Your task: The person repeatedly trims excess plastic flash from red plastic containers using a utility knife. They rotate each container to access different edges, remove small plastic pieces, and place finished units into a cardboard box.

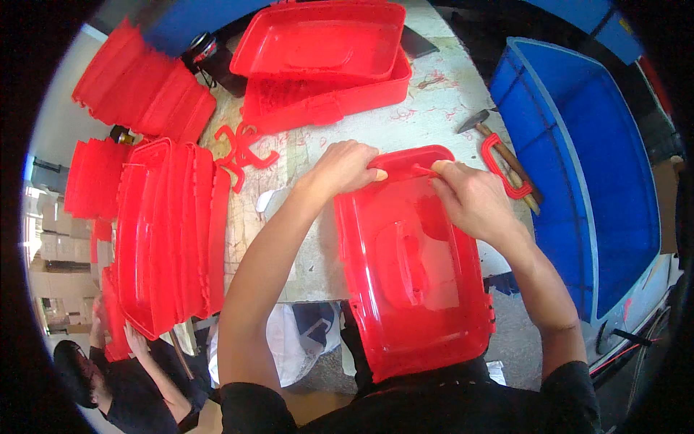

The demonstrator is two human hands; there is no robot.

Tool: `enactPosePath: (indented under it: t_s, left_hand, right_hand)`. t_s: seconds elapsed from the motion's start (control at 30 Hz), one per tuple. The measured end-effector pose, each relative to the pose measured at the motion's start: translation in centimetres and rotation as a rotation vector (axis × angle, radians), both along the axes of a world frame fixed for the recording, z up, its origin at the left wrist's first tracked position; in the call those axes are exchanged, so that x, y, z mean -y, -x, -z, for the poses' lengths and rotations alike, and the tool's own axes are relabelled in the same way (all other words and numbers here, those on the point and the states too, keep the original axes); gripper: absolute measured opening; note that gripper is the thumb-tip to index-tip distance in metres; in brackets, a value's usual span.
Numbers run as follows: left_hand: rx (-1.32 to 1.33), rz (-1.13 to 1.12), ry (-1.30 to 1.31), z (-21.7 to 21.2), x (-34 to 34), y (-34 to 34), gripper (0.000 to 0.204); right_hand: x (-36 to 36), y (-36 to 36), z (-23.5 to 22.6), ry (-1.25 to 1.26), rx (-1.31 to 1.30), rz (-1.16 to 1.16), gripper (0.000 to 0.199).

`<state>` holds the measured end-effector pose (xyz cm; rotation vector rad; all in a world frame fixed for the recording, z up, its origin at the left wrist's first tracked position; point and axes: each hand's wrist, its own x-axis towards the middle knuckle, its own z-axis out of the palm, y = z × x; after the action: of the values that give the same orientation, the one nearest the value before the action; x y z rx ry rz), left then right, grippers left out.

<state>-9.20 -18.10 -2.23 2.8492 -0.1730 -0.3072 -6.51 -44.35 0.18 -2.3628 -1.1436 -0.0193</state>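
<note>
A glossy red plastic lid, shaped like a shallow tray (434,318), slants from the table's near edge toward my body. A long raised shape runs along its middle. At its far left corner my left hand (345,171) is closed over the rim, thumb on the inner face. My right hand (473,197) pinches a small red sliver (421,171) just inside the far rim; whether that is loose or part of the lid I cannot tell.
Red bins (325,43) are piled at the back, with red C-shaped handles (242,155) beside. Stacked red lids (170,239) stand left. A hammer (481,123) and another red handle (502,166) lie right, by a blue crate (557,181). Another person (137,383) works at lower left.
</note>
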Motion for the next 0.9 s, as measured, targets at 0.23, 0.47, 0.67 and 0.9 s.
enactPosePath:
  t_s: [0.23,0.47,0.67,0.9]
  left_hand:
    - [-0.014,0.02,0.198,0.5,-0.2,-0.4,0.032]
    - [-0.089,0.041,0.276,1.2,-0.8,-0.9,0.033]
    - [-0.048,0.048,0.217,1.3,-0.8,-0.6,0.032]
    - [0.021,0.049,0.135,1.1,-0.5,-0.3,0.026]
  right_hand:
    - [-4.3,-0.9,2.2,0.217,0.126,-0.028,0.021]
    - [-6.3,-1.3,4.0,0.261,0.131,-0.053,0.023]
    - [-6.8,-0.7,4.1,0.261,0.116,0.003,0.023]
    - [-7.1,-1.7,2.6,0.344,0.03,-0.03,0.026]
